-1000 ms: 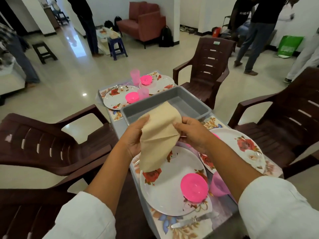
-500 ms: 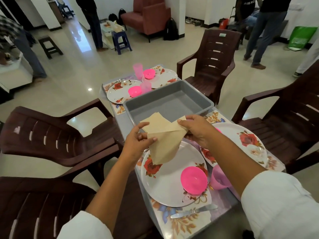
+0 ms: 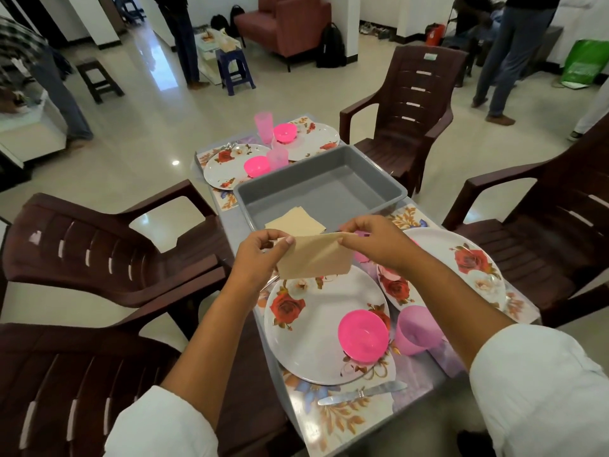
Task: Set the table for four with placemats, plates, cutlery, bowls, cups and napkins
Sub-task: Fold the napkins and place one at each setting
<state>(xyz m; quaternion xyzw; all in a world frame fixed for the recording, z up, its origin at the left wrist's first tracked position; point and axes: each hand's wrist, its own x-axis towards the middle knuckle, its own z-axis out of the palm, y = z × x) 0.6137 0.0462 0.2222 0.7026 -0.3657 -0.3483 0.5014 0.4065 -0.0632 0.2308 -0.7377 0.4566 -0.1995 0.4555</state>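
Observation:
A beige napkin point(image 3: 314, 258) hangs folded above the near floral plate point(image 3: 313, 344). My left hand point(image 3: 260, 258) pinches its left top corner and my right hand point(image 3: 375, 240) pinches its right top corner. More beige napkins point(image 3: 296, 222) lie in the grey tub point(image 3: 329, 186). A pink bowl point(image 3: 362, 334) sits on the near plate, a pink cup point(image 3: 415, 329) stands beside it, and a knife point(image 3: 362, 392) lies on the floral placemat point(image 3: 333, 420). A second plate point(image 3: 461, 268) lies to the right. Two far plates point(image 3: 230, 164) carry pink bowls and cups.
Brown plastic chairs stand around the narrow table: two on the left point(image 3: 108, 255), one at the far right corner point(image 3: 408, 110), one on the right point(image 3: 543, 232). People stand on the tiled floor behind, near a red sofa point(image 3: 290, 21) and a blue stool point(image 3: 235, 70).
The napkin has gone from hanging long and loose to a shorter folded shape stretched between both hands. My hands moved apart to its top corners. The camera tilted, showing napkins in the tub.

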